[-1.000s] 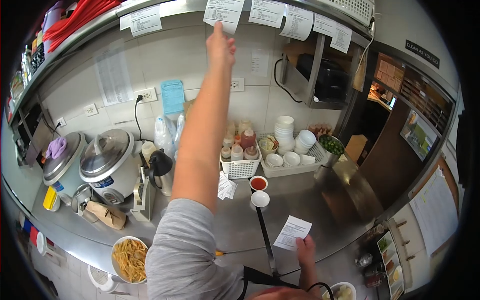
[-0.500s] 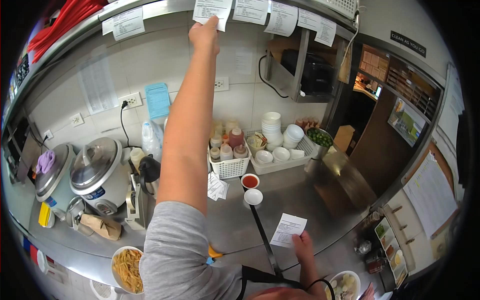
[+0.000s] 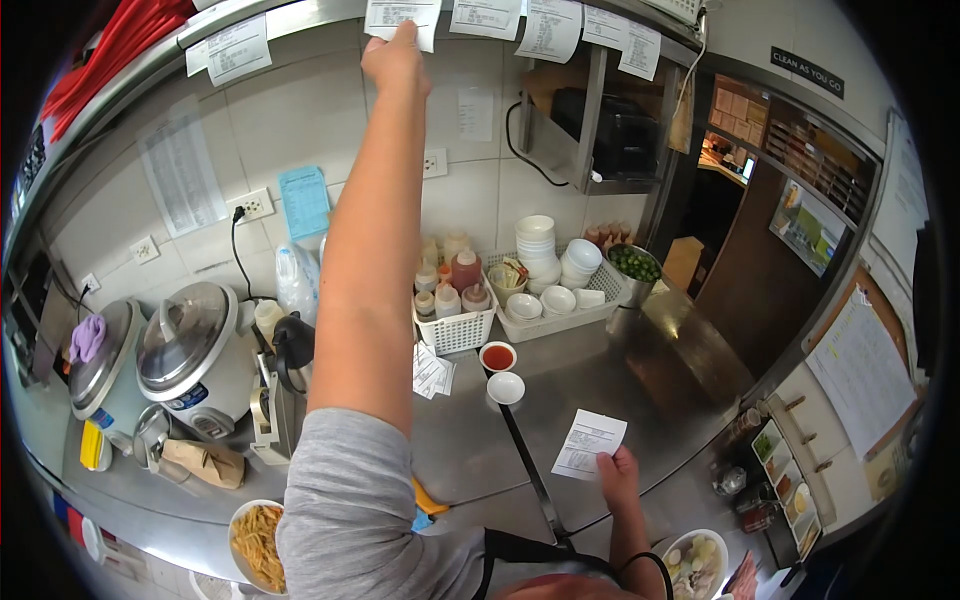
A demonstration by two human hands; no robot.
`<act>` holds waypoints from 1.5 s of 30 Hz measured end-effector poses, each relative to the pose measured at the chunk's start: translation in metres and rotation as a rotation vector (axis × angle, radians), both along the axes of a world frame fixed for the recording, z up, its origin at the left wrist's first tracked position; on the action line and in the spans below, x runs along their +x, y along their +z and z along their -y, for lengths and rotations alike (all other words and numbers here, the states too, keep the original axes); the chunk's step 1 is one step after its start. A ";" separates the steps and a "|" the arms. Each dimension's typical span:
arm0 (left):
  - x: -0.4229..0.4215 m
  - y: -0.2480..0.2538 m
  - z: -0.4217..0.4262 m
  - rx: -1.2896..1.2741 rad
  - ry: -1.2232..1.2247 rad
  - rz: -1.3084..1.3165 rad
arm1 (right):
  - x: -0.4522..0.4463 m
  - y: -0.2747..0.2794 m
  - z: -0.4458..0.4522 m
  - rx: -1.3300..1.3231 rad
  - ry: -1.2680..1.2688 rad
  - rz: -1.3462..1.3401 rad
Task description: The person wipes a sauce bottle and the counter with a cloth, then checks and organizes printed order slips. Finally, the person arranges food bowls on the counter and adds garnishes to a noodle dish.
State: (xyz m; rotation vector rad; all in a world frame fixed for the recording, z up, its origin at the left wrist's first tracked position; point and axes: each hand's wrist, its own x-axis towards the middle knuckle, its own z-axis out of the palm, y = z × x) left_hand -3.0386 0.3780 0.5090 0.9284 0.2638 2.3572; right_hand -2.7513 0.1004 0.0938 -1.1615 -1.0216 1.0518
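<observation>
Bright, even indoor light; fisheye view with black corners.
Glare streaks the steel bench (image 3: 165, 515); the doorway (image 3: 718, 205) is dim; print on the held slip (image 3: 588, 438) is unreadably soft.

Blk sign (image 3: 807, 73) w/ wht txt: "CLEAN AS YOU GO".
</observation>
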 end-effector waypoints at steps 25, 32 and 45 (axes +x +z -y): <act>0.040 -0.001 -0.033 -0.103 -0.139 -0.252 | -0.003 0.098 -0.053 0.325 0.065 0.001; 0.020 -0.010 -0.019 -0.114 -0.007 -0.138 | 0.001 0.105 -0.055 0.328 0.051 -0.068; 0.019 -0.002 -0.008 -0.152 0.063 -0.138 | 0.001 0.124 -0.065 0.333 0.064 -0.092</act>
